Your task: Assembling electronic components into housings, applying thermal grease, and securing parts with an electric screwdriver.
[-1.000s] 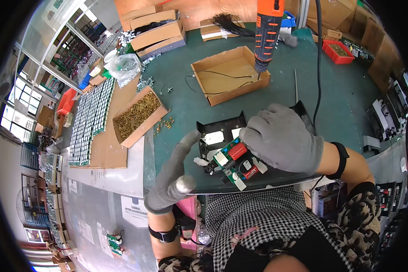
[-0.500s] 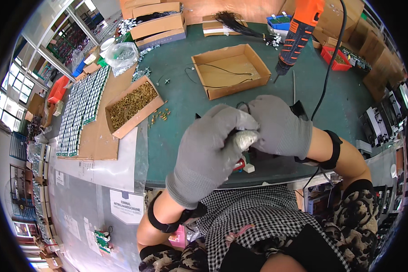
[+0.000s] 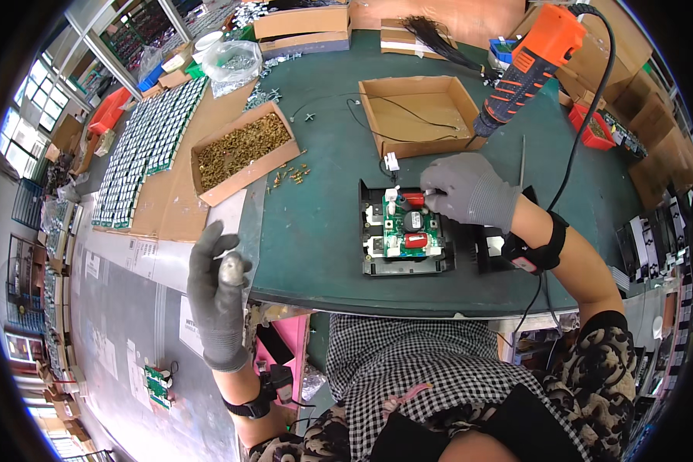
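Observation:
A green circuit board [image 3: 413, 223] with red and dark cylindrical components lies in a black plastic housing [image 3: 408, 267] near the table's front edge. My right hand [image 3: 470, 189], in a grey glove, reaches over the housing's right side. Its fingertips are closed at the end of the upper red component [image 3: 413, 199]; whatever they pinch is hidden. Away to the left, my left hand [image 3: 222, 300] is raised beside the table edge, also gloved. Its fingers are bent but apart, with nothing between them, and the thumb tip looks whitish. A white connector [image 3: 392, 162] stands at the housing's far edge.
An orange electric screwdriver [image 3: 527, 73] hangs at the right with its black cable. Behind the housing sits a shallow cardboard box [image 3: 423, 142] with thin wires. Farther left are a box of brass-coloured parts [image 3: 242, 150] and rows of small boards [image 3: 150, 154]. Another black housing [image 3: 494, 250] lies to the right.
My hands were together over the housing; the left has swung away to the left and opened. The right stays near, and the board now shows. The view has shifted slightly.

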`<state>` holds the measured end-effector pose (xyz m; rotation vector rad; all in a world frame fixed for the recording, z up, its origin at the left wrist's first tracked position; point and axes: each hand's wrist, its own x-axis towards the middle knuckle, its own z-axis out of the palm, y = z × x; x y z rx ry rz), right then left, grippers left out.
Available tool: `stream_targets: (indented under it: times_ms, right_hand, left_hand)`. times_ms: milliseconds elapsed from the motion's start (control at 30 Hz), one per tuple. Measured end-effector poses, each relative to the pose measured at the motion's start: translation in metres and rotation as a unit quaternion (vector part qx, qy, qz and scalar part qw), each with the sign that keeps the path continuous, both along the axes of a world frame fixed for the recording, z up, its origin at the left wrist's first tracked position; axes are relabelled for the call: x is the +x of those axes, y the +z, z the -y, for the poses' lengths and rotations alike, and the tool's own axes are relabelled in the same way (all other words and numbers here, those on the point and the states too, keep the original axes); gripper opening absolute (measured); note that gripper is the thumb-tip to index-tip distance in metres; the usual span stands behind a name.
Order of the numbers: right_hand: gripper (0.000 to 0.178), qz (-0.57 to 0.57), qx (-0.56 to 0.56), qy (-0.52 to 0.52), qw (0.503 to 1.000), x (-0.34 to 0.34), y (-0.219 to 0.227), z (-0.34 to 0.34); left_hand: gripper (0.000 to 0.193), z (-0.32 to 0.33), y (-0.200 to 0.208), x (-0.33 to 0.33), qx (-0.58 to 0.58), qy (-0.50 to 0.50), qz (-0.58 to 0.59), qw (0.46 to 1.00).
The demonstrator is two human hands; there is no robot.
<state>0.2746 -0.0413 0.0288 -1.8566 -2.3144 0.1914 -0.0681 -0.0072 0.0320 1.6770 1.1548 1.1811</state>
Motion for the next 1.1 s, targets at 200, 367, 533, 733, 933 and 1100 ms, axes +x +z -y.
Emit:
stream_targets:
  times_ms: [200, 367, 533, 733, 933, 1100]
  right_hand:
    - [0.011, 0.014, -0.017, 0.014, 1.0, -0.009, -0.008, -0.008]
    - [0.011, 0.043, 0.028, 0.029, 0.998, -0.004, -0.015, -0.003]
    - [0.02, -0.026, -0.065, -0.028, 0.997, -0.016, 0.009, 0.005]
    - [0.035, -0.15, 0.053, -0.055, 0.986, -0.008, 0.027, 0.021]
    - [0.024, -0.176, 0.184, -0.014, 0.967, -0.02, 0.04, 0.05]
    - [0.019, -0.169, 0.182, 0.114, 0.962, -0.064, 0.068, 0.068]
  left_hand:
    - [0.047, 0.025, -0.026, -0.088, -0.024, 0.156, -0.034, 0.987]
    - [0.027, 0.058, -0.035, -0.143, -0.041, 0.219, -0.129, 0.966]
    - [0.038, 0.092, -0.014, -0.2, -0.003, 0.188, -0.509, 0.84]
    - [0.107, 0.08, -0.031, -0.316, -0.213, 0.242, -0.594, 0.737]
    - [0.107, 0.05, -0.023, -0.302, -0.252, 0.181, -0.64, 0.703]
    - [0.094, 0.046, -0.008, -0.229, -0.202, -0.028, 0.138, 0.969]
